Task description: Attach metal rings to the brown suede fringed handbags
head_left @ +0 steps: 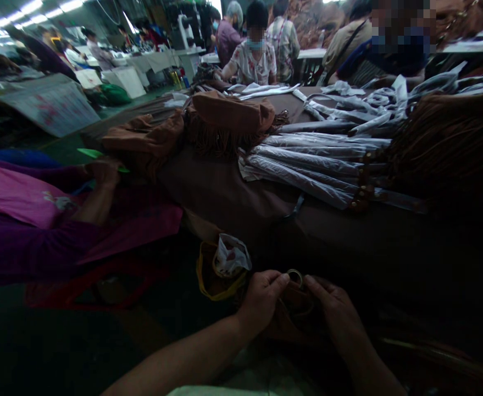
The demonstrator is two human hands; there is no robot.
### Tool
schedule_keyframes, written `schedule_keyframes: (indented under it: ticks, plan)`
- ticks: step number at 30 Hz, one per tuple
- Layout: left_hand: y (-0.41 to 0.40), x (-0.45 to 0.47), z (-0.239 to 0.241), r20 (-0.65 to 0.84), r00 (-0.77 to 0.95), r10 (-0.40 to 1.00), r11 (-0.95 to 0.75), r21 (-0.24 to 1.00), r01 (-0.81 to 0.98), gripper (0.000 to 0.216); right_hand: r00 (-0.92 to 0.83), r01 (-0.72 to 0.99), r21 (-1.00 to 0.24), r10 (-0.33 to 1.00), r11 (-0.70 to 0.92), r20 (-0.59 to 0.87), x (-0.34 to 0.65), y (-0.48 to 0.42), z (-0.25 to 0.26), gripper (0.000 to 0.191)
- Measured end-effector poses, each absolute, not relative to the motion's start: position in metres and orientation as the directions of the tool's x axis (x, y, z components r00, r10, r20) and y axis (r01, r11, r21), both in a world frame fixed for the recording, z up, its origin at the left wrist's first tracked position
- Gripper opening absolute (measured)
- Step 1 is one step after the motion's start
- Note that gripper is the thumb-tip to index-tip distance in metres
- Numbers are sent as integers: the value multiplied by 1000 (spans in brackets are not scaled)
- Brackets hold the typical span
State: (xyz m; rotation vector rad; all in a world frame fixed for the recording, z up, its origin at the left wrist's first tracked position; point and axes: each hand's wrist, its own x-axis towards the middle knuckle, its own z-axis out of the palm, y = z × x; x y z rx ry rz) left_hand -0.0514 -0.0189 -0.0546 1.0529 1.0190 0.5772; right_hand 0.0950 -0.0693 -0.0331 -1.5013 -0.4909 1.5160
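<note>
Low in front of me, a brown leather-like piece (299,300) is held between both hands. A metal ring (294,270) stands up at its top edge. My left hand (260,300) is closed, with thumb and finger pinching the piece just left of the ring. From the other side, my right hand (335,303) pinches it with the thumb close to the ring. The lower part of the piece is dark and partly hidden by my hands. A yellow-rimmed container (202,280) with white plastic in it is just beyond my left hand.
A dark-covered table (225,187) carries brown fringed bags (231,113) and white-wrapped straps (307,165). More brown fringe (451,137) lies at the right. A co-worker in purple sleeves and a pink apron (27,192) sits at left, holding something green. Other people work behind the table.
</note>
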Motion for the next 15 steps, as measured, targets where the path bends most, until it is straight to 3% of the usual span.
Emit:
schedule_keyframes:
  ticks: [4, 6, 9, 12, 15]
  plan:
    - [-18, -54, -52, -380, 510, 772, 413, 909, 53, 36, 193, -195, -867, 849, -458, -492, 100, -67, -36, 41]
    - [-16, -57, -48, -355, 618, 701, 424, 905, 40, 28, 197, -36, -930, 910, -366, -366, 106, -67, -37, 34]
    - [-13, -61, -38, -268, 807, 526, 388, 920, 53, 40, 127, 294, -947, 987, -132, -98, 117, -73, -31, 21]
    - [-14, -62, -29, -121, 852, 510, 8, 991, 135, 42, 13, 553, -821, 984, 141, 178, 127, -84, -18, 14]
    - [-23, -58, -24, 45, 812, 582, -416, 874, 250, 49, 110, 611, -785, 970, 105, 216, 133, -97, -6, 15]
